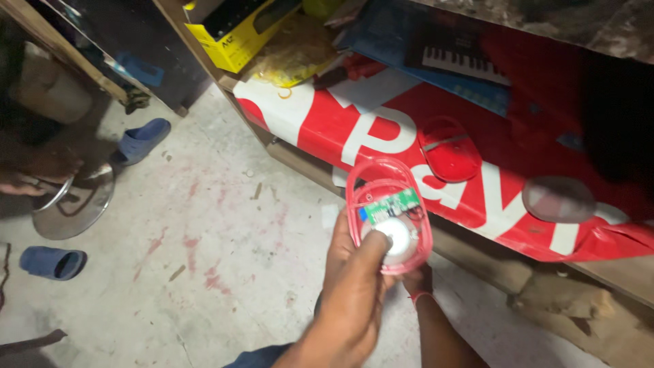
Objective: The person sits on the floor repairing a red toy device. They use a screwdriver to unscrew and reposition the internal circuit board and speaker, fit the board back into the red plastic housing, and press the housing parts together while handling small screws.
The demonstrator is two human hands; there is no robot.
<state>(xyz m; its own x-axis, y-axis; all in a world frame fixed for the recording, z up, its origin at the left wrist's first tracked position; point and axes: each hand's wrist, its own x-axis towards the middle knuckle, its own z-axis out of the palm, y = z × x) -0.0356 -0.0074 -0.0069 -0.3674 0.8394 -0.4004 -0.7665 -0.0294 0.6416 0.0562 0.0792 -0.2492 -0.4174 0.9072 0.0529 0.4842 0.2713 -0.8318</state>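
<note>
My left hand (354, 286) reaches up from the bottom centre, and its thumb presses on a white round disc (398, 235) inside a red see-through oval shell (388, 215). A small green circuit board (390, 203) sits in the shell just above the disc. My right hand (417, 279), with a red thread at the wrist, is mostly hidden under the shell and holds it from below. The shell is held in the air in front of a low shelf.
A red and white banner (490, 177) lies on the shelf with a red oval cover (446, 146) and a dark oval piece (558, 199) on it. Behind are a keyboard box (463, 61) and a yellow box (231, 34). Two blue slippers (139, 140) (51, 262) and a metal plate (71, 204) lie on the concrete floor at left.
</note>
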